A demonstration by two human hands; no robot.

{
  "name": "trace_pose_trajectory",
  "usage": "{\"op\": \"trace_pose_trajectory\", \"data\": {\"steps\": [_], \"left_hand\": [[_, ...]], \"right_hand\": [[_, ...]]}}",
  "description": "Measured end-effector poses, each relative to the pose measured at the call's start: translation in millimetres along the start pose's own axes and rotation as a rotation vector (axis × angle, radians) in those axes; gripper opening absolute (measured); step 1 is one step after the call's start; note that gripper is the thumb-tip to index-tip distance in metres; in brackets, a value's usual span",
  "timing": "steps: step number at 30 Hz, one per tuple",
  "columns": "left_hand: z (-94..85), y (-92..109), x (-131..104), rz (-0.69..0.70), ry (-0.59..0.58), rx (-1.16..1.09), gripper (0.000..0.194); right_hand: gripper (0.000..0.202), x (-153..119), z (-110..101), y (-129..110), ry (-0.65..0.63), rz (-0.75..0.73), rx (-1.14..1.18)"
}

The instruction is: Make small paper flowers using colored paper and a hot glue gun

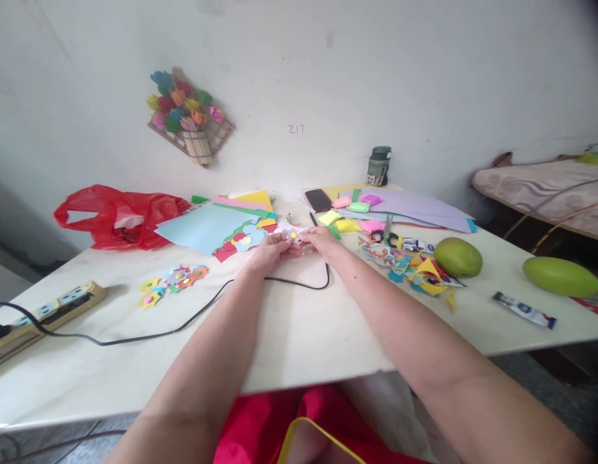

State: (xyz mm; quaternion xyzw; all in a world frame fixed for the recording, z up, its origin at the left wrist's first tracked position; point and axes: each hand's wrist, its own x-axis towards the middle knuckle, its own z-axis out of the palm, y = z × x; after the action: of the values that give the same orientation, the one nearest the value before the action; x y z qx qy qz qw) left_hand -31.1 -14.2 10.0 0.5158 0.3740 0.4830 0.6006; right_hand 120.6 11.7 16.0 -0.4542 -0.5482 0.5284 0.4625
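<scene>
Between both hands is a small pale paper flower [293,235] with a yellow dot at its centre. My left hand [274,250] pinches its left side, fingers closed. On the other side my right hand [324,242] grips its edge with fingertips pressed together. Just left of my left hand lie coloured paper cut-outs [248,237], blue, red and green. A black cable [299,281] loops across the table below the hands. Finished-looking paper flowers [179,278] with coloured centres are grouped at the left.
Paper scraps [417,270], scissors [386,237], clay packets [348,225] and a green fruit [457,257] lie at the right. A glue tube [524,310] is near the right edge. Behind are a phone [318,200] and bottle [379,166]. Left: red bag [120,216], power strip [48,319].
</scene>
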Motion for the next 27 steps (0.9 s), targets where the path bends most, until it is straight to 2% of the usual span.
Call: {"op": "trace_pose_trajectory", "data": {"steps": [10, 27], "left_hand": [[-4.4, -4.0, 3.2, 0.011, -0.019, -0.002, 0.021], [-4.2, -5.6, 4.1, 0.016, -0.038, -0.002, 0.018]], "right_hand": [[0.007, -0.6, -1.2, -0.5, -0.047, -0.007, 0.037], [0.002, -1.5, -0.2, -0.1, -0.02, -0.001, 0.023]]}}
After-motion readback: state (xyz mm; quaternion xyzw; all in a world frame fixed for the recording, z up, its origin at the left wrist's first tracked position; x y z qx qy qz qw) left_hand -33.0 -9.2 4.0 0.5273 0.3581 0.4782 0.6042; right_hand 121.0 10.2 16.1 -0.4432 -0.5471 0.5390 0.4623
